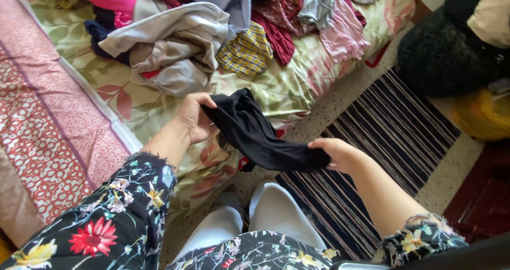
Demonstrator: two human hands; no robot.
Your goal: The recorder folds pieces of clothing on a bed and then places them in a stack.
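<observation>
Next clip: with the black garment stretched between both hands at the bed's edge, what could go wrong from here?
1. The black garment is pinched only at its ends by the left hand and right hand; a slip might drop it onto the floor.
2. Its sagging middle hangs beside the bedsheet edge and could snag there.
3. The clothes pile lies close, so it might get mixed in.

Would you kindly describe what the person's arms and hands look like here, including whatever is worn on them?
Both hands, the left hand and the right hand, are bare, with no gloves. Each arm wears a dark sleeve printed with red, yellow and pale flowers, ending at the forearm with a frayed edge.
</observation>
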